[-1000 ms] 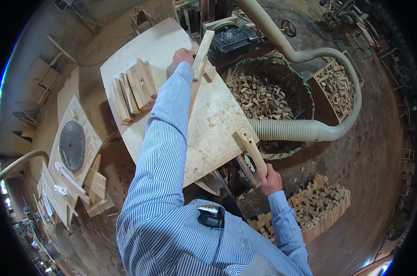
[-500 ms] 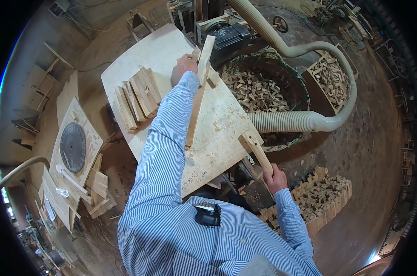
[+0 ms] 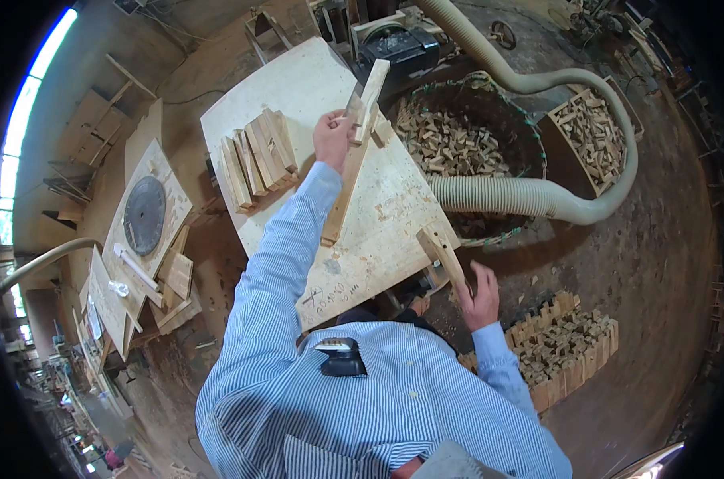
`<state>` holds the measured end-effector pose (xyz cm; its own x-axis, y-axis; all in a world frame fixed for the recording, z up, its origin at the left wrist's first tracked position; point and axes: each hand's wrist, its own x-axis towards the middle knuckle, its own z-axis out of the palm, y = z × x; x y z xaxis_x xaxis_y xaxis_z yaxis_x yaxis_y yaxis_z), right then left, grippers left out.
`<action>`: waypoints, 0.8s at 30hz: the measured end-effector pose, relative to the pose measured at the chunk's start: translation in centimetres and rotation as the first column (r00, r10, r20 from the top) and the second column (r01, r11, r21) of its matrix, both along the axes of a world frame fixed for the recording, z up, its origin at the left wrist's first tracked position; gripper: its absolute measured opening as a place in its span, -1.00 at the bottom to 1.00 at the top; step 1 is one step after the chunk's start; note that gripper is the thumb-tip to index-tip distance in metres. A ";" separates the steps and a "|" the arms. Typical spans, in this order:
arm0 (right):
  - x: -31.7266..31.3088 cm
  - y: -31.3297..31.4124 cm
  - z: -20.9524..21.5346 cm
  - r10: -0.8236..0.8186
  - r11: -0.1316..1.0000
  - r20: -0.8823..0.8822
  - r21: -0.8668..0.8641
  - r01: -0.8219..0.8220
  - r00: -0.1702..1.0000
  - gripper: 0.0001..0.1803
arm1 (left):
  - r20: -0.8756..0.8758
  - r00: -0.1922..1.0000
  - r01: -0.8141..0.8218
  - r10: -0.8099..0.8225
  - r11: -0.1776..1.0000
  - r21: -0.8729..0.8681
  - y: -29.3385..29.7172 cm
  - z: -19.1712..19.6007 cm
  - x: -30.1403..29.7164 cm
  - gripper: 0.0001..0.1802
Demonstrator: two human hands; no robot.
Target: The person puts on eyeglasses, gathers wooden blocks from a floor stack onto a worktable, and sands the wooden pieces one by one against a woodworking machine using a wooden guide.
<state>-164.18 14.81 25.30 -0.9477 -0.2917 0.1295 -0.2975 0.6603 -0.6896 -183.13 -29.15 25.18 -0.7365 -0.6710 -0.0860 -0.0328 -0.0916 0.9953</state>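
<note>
The left hand is closed around a short wooden block, held up at the bench's far edge. The right hand, fingers curled, grips a notched wooden piece just off the bench's near right corner. Stacked wooden slats lie along the left edge.

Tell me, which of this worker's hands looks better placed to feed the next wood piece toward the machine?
Probably the left hand: it already grips a wooden strip near the black machine. The right hand holds a short block off the table's near edge.

Two pale wooden slats, both held
</note>
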 end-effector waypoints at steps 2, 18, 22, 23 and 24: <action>-2.4 -1.4 0.9 0.078 0.997 -0.149 0.028 -0.075 0.986 -0.35 | -0.080 0.993 0.105 -0.087 0.964 0.246 3.9 1.0 3.8 -0.65; -16.2 -13.2 1.1 0.368 0.863 -0.188 -0.295 -0.409 0.911 -0.60 | 0.218 0.912 0.386 -0.347 0.906 -0.173 12.9 3.3 13.9 -0.65; -22.8 -16.5 -0.6 0.202 0.756 0.216 -0.655 -0.011 0.955 -0.54 | 0.237 0.950 0.312 -0.204 0.587 -0.747 11.6 1.6 12.8 -0.56; -24.5 -17.3 -1.1 0.192 0.762 0.222 -0.647 -0.002 0.956 -0.54 | 0.202 0.956 0.291 -0.214 0.587 -0.756 11.5 1.1 12.3 -0.56; -25.8 -18.5 -1.7 0.154 0.747 0.261 -0.662 0.060 0.953 -0.56 | 0.212 0.963 0.269 -0.168 0.505 -0.820 11.4 0.6 11.8 -0.53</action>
